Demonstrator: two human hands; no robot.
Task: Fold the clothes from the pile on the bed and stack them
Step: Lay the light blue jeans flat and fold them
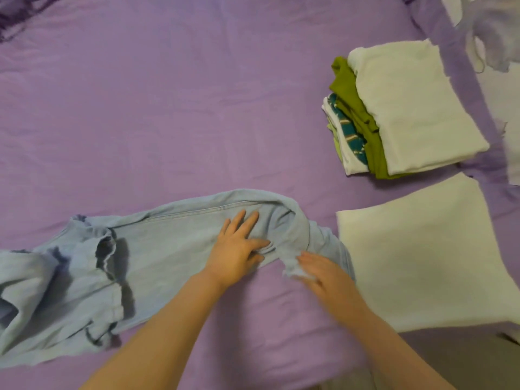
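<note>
Pressing flat on the pale blue jeans (157, 249) with my left hand (239, 249), fingers straight and spread, I rest my right hand (320, 273) beside it at the frayed hem; blur hides whether it pinches. Purple sheet (168, 108) lies bare beyond; a folded white cloth (422, 254) sits right, the stack (394, 114) farther off.

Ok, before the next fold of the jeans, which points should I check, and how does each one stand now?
1. Left hand flat on the jeans: ok.
2. Right hand has a grip on the hem: cannot tell, blurred.
3. Legs lying smooth: not ok, right end bunched.
4. Waist end flat: not ok, crumpled.
5. Stack tidy for adding: ok.
6. Bare purple sheet beyond the jeans: ok.
</note>
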